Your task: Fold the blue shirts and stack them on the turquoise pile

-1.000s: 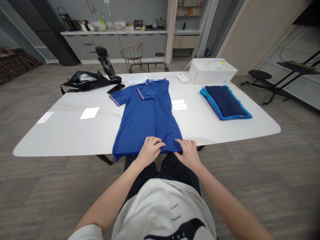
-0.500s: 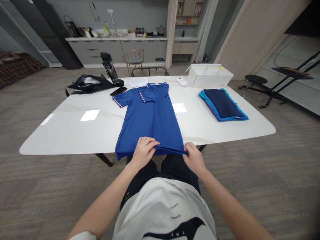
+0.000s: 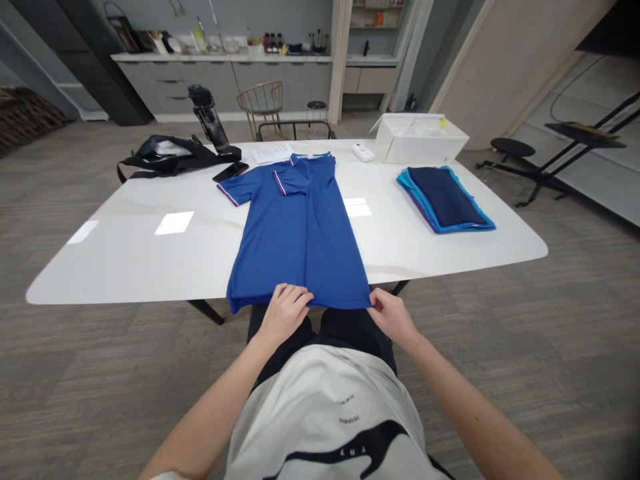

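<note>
A royal-blue polo shirt lies lengthwise on the white table, its right side folded over the middle and its hem hanging over the near edge. My left hand pinches the hem at the middle of the fold. At the hem's right corner my right hand is closed on the cloth. The collar and a striped sleeve point toward the far side.
A stack of folded dark and light blue garments lies at the right. A white open box, a small white device, a paper sheet, a phone, a black bag and a dark bottle stand along the far edge.
Both hands have drawn the hem toward me and slightly apart. My right hand has shifted outward to the hem's right corner, and the cloth now lies flatter.
</note>
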